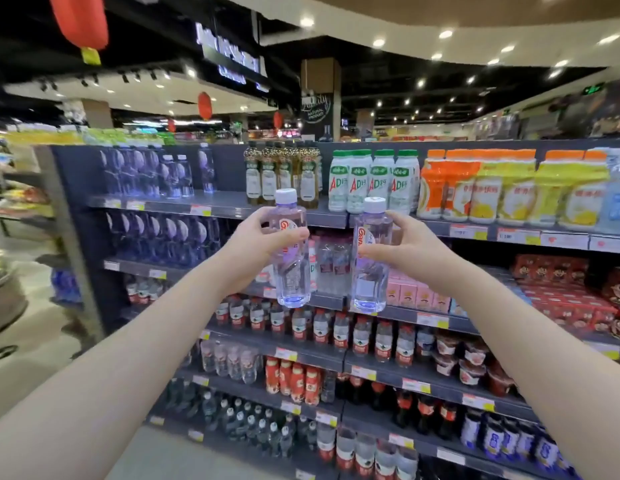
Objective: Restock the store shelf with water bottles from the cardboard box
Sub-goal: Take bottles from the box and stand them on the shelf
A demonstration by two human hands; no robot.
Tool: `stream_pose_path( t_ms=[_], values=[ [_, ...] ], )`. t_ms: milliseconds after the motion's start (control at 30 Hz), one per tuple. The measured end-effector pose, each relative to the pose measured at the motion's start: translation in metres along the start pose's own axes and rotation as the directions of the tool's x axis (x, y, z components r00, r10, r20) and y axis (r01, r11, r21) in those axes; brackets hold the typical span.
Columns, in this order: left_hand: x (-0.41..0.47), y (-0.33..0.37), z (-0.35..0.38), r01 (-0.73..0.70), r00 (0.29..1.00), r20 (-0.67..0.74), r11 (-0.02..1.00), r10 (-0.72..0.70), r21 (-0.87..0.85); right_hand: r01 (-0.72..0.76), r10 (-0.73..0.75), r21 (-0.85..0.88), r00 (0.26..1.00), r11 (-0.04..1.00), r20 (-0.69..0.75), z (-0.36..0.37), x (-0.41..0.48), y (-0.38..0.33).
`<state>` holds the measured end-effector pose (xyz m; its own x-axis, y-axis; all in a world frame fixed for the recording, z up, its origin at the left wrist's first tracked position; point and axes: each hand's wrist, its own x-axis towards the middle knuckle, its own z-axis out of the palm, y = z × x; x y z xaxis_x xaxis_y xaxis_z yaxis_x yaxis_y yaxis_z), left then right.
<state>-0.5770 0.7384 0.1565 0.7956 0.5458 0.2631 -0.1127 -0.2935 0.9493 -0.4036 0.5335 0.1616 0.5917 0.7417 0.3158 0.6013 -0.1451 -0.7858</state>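
Water bottle (369, 275), red "Gan" label (362, 237), right hand (414, 251)

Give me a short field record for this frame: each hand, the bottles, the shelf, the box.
left hand: grips left bottle, clear, white cap, upright
right hand: grips right bottle, same kind, upright
bottles: held apart, in front of the shelf, not yet placed
cardboard box: not in view

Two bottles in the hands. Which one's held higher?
The left bottle, gripped by the left hand: its cap and base both sit slightly above those of the right bottle, which the right hand holds.
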Motion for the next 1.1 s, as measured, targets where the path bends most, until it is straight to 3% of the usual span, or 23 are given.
stream_pose_path(
  t_ms=[600, 967, 1100],
  values=[
    [0.127, -0.053, -0.337, -0.024, 0.996, -0.081, 0.995, 0.031, 0.092, 0.069, -0.068, -0.035, 0.997, 0.997, 0.038, 0.270, 0.264, -0.117],
    [0.248, -0.128, -0.430, -0.032, 0.989, -0.141, 0.993, 0.048, 0.112, 0.148, -0.148, 0.004, 0.987, 0.989, 0.062, 0.354, 0.412, -0.120],
    [0.308, -0.143, -0.454, -0.036, 0.994, -0.095, 0.995, 0.045, 0.097, 0.158, -0.158, 0.010, 0.985, 0.987, 0.062, 0.362, 0.468, -0.113]
  ],
)
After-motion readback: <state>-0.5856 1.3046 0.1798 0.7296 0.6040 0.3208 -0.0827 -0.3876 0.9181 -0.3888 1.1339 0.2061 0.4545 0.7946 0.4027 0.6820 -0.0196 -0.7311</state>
